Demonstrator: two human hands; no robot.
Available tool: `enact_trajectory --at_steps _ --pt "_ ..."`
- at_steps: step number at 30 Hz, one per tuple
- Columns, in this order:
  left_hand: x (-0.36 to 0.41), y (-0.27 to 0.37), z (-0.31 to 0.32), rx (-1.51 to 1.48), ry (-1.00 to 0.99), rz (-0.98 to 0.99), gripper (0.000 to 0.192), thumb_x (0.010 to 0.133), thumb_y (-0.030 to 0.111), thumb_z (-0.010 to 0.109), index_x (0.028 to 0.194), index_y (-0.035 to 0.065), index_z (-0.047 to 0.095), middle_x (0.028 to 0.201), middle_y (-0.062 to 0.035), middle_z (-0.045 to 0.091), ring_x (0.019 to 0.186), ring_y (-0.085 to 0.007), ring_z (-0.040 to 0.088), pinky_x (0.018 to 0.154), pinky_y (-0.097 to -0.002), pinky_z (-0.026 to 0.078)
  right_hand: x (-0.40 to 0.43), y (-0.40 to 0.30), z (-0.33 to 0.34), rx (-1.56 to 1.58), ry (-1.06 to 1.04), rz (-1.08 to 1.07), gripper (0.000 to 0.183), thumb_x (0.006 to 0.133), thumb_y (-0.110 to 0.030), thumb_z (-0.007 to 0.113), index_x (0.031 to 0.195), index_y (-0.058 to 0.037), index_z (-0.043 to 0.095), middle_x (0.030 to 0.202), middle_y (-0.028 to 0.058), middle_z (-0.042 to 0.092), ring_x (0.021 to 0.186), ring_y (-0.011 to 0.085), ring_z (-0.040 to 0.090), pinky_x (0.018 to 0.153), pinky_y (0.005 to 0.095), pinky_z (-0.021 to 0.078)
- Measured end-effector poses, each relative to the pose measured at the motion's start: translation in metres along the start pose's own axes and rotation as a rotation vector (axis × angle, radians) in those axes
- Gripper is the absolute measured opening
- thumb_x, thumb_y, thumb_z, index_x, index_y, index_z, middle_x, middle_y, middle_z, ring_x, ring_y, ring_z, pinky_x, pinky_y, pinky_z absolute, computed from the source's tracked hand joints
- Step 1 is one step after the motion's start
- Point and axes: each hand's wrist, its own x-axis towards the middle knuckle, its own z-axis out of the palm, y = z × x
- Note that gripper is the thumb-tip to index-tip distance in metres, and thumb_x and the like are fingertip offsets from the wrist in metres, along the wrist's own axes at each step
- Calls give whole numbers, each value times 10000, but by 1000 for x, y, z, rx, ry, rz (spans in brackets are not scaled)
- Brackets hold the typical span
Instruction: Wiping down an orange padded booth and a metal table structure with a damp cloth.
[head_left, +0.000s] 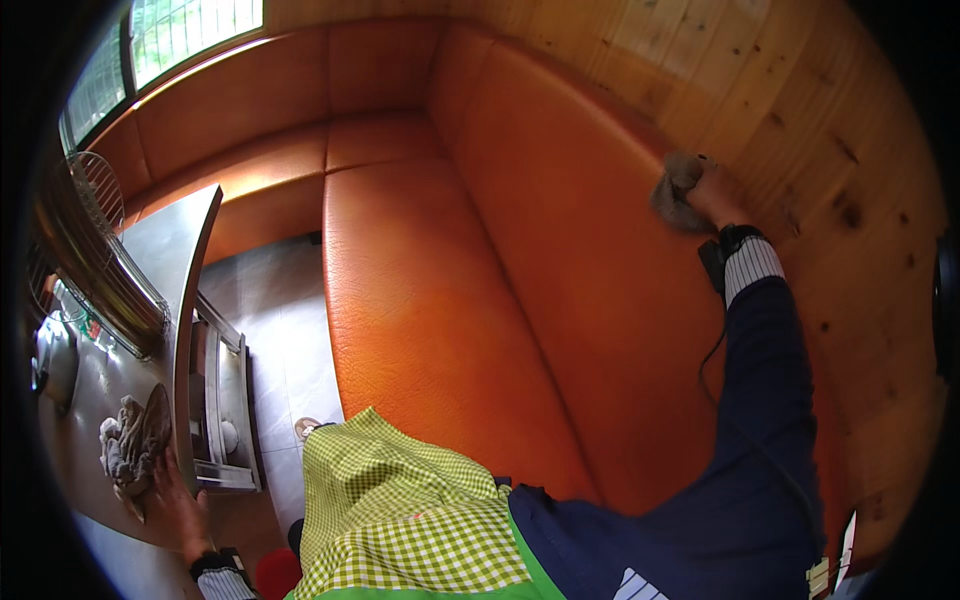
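Observation:
My right hand (716, 193) grips a grey-brown cloth (679, 193) against the top edge of the orange padded backrest (585, 195), beside the wooden wall. A black device with a cable is at that wrist. At the lower left, my left hand (180, 502) rests with spread fingers on the edge of the metal-topped table (82, 465). Just beyond its fingertips lie a crumpled grey and white cloth (129, 450) and a dark, rounded flat object (157, 420); whether the fingers touch them is unclear.
An orange bench seat (420, 300) runs before me and turns a corner below the window (195, 37). On the table stand a large metal pipe (105, 255), wire racks (97, 187) and a metal kettle or pot (56, 360). A shelf frame (225, 390) sits under the table, above the tiled floor (289, 352).

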Motion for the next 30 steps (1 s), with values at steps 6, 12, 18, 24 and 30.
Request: enact_trajectory --at_steps 6,12,18,24,30 --pt "-4 -4 -1 -74 11 -5 972 581 11 723 1406 140 225 1418 -118 276 1300 -308 271 1054 -415 248 43 -35 29 -180 259 -139 462 794 -267 558 1242 -168 501 1306 91 439 1137 304 475 938 400 398" --pt "-3 -8 -5 -112 0 -3 951 579 -21 697 1398 133 239 1404 -116 295 1293 -319 276 1057 -416 251 57 -79 118 -690 419 -471 406 862 -210 447 1268 -208 473 1384 40 352 1258 279 313 980 488 273" --pt "-4 -5 -7 -125 -7 -3 934 586 -31 687 1394 129 248 1395 -115 304 1287 -321 283 1052 -422 256 8 -100 212 -854 215 -559 413 885 -228 419 1294 -193 458 1447 15 262 1341 300 154 1012 555 156" --pt "-8 -4 -13 -96 -2 -10 897 606 -64 657 1390 147 275 1393 -126 306 1286 -326 289 1048 -423 267 -77 -87 302 -819 -56 -754 460 877 -293 438 1318 -160 435 1444 34 253 1342 318 132 1029 553 130" --pt "-6 7 -21 -160 -12 -23 879 632 -68 646 1393 159 271 1397 -145 298 1295 -337 271 1061 -432 250 -192 -56 387 -757 -226 -851 456 899 -281 409 1321 -109 424 1446 72 244 1341 327 137 1048 544 123"
